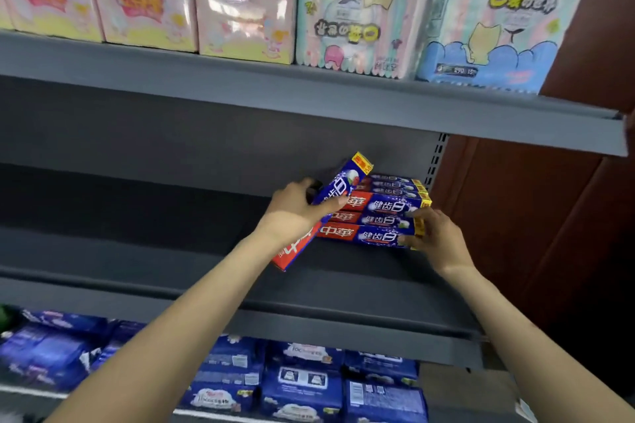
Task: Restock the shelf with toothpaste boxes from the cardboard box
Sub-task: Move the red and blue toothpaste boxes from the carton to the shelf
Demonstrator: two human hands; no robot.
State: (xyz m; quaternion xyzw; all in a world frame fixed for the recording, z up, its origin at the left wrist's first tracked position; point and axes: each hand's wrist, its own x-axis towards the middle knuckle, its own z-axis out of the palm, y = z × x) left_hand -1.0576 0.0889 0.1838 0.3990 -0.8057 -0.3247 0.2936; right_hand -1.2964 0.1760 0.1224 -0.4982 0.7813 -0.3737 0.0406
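Observation:
Several red-and-blue toothpaste boxes (385, 216) lie stacked flat at the right end of the grey middle shelf (171, 251). My left hand (295, 209) grips one more toothpaste box (338, 187), tilted steeply with its yellow end up, at the stack's left side. My right hand (433, 237) touches the right ends of the lower boxes with its fingers bent around them. The cardboard box is out of view.
The upper shelf (309, 93) overhangs closely, loaded with pink tissue packs (144, 3) and pastel packs (429, 17). Blue packages (302, 381) fill the shelf below. A brown wooden panel (532, 216) bounds the right side. The middle shelf stretches bare to the left.

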